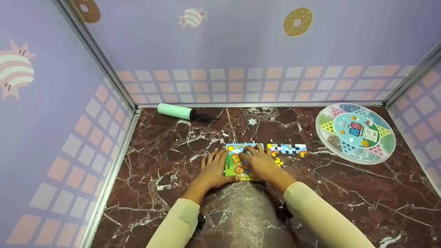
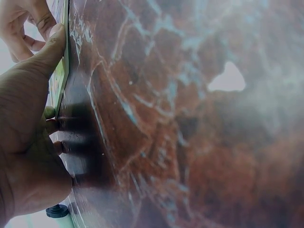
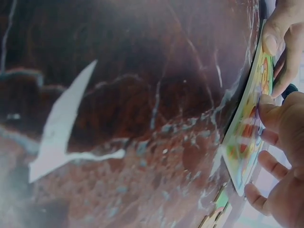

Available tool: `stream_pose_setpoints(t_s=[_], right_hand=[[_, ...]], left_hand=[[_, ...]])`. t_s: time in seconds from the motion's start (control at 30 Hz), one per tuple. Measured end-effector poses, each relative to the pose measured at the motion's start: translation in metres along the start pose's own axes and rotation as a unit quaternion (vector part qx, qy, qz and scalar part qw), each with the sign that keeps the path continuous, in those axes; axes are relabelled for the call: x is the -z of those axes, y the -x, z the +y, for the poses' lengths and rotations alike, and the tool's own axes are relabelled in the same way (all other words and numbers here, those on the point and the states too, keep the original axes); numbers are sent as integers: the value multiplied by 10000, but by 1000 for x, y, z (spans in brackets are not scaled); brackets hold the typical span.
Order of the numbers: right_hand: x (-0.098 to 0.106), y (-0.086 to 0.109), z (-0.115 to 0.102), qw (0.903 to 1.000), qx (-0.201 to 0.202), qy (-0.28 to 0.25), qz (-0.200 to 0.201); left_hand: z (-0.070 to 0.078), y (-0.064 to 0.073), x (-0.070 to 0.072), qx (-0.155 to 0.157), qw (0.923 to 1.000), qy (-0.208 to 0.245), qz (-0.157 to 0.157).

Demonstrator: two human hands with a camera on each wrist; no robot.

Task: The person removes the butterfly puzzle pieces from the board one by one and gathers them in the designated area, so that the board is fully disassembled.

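A colourful jigsaw puzzle in a flat tray lies on the marble-patterned table between the hands. My left hand rests along its left side, fingers extended and the thumb against the near edge. Over the puzzle's right half, my right hand touches the picture with its thumb, the fingers spread toward the far side. Its palm hides part of the picture, and I see no loose piece between its fingers. Several loose puzzle pieces lie just right of the tray, with a yellow piece nearer the right wrist.
A round, clear-lidded Chinese checkers set stands at the back right. At the back left lies a mint-green hand pump with a black nozzle. A small round chip sits behind the puzzle. Patterned walls enclose the table's back and sides.
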State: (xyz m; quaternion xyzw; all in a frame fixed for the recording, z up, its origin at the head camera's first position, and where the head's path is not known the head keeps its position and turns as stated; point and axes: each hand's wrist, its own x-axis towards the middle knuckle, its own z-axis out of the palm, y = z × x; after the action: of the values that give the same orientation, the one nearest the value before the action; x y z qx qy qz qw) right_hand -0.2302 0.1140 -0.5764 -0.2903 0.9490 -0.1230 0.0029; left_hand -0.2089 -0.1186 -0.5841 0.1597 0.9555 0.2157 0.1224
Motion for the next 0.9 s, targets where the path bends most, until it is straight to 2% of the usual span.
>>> stream_pose_setpoints(t_s=[0.2, 0.43, 0.9], right_hand=[[1, -2, -4, 9996, -121, 57, -246], [1, -5, -6, 9994, -225, -108, -260], [1, -9, -8, 9984, -313, -318, -338]], left_hand=[[0, 0, -1, -25, 10000, -2, 22], [-2, -2, -2, 39, 10000, 81, -36], [0, 0, -1, -43, 9999, 110, 78]])
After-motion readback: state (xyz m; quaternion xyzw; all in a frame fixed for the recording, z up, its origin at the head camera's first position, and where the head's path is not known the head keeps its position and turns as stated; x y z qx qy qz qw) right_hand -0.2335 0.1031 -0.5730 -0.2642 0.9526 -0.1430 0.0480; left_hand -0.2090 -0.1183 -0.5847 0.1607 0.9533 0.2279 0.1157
